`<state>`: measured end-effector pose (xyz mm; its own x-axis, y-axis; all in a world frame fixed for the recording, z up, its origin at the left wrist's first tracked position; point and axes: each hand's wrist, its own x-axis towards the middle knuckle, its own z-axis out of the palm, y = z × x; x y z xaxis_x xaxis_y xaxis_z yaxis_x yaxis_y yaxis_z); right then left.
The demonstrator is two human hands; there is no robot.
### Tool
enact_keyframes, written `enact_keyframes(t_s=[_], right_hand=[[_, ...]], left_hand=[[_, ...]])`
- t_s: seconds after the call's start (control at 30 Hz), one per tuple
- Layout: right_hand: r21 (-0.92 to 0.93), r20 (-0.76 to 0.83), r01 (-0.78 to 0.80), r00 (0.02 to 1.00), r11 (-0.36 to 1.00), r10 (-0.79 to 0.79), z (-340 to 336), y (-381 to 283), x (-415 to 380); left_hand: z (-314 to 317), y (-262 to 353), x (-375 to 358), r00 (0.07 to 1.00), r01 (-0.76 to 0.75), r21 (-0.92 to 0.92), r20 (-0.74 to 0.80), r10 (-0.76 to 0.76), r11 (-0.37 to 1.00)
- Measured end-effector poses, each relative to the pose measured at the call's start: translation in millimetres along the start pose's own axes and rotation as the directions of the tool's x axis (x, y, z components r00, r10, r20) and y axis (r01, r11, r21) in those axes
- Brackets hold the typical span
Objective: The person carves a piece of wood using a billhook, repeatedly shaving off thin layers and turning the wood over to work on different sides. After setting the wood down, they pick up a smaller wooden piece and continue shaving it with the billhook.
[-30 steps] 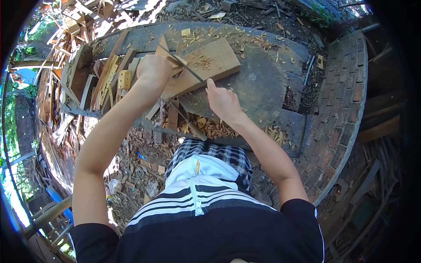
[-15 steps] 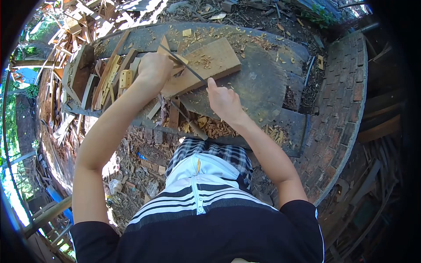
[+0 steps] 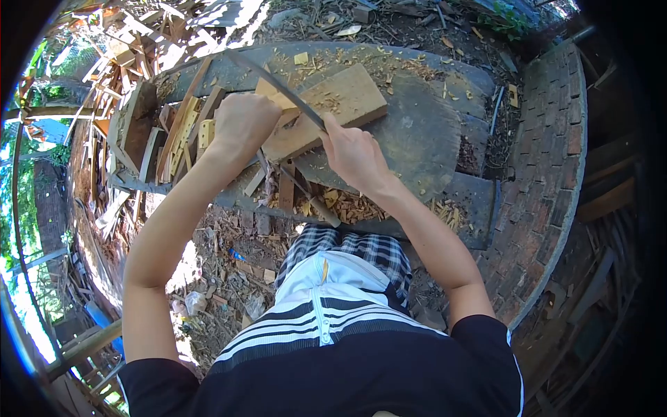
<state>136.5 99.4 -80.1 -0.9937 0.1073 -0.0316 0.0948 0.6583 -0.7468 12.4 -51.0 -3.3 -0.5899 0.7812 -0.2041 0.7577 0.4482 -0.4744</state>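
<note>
My right hand (image 3: 356,154) is closed around the near end of a long, dark knife (image 3: 285,90), with the thumb along its base. The blade slants up and left, passing close to my left fist. My left hand (image 3: 244,124) is clenched; what it grips is mostly hidden, though a thin dark end shows just below it. A small pale wood piece (image 3: 267,86) is beside the left fist, behind the blade. Under the knife, a thick wooden block (image 3: 354,101) lies on the dark worktop (image 3: 417,149), with shavings on it.
Wood strips (image 3: 182,132) and a yellowish piece with holes (image 3: 206,132) lie left of my left hand. A tool with a wooden handle (image 3: 324,211) rests among shavings (image 3: 358,205) at the near edge. A brick wall (image 3: 538,187) curves along the right.
The knife has swung up and left, with more of its blade showing above my left fist. My right hand has rotated around it. The left fist has shifted slightly down.
</note>
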Motion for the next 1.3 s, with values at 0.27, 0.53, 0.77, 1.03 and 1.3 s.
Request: enact_keyframes(t_s=[0.27,0.53,0.77,1.03,1.3], right_hand=[[-0.172,-0.003,-0.099,0.995,0.980,0.100,38.0,50.6,0.1],[0.018,-0.057,0.034,0.998,0.999,-0.033,-9.6,0.9,-4.2],[-0.156,0.019,-0.092,0.995,0.983,0.096,25.7,58.7,7.7],[-0.005,-0.155,0.073,0.985,0.997,-0.073,8.1,26.0,-7.4],[-0.070,0.041,-0.047,0.998,0.996,0.050,4.0,34.8,0.7]], left_hand=[[3.8,-6.4,2.6,0.995,-0.084,0.065,-0.039,0.086,0.994],[-10.1,-3.7,8.5,0.994,-0.112,0.050,0.007,0.112,0.992],[0.4,-9.5,11.8,0.994,-0.109,0.071,-0.007,0.110,0.991],[-15.5,-5.5,12.2,0.990,-0.140,0.052,-0.029,0.141,0.989],[-9.9,-6.5,8.8,0.993,-0.121,0.064,-0.001,0.121,0.991]])
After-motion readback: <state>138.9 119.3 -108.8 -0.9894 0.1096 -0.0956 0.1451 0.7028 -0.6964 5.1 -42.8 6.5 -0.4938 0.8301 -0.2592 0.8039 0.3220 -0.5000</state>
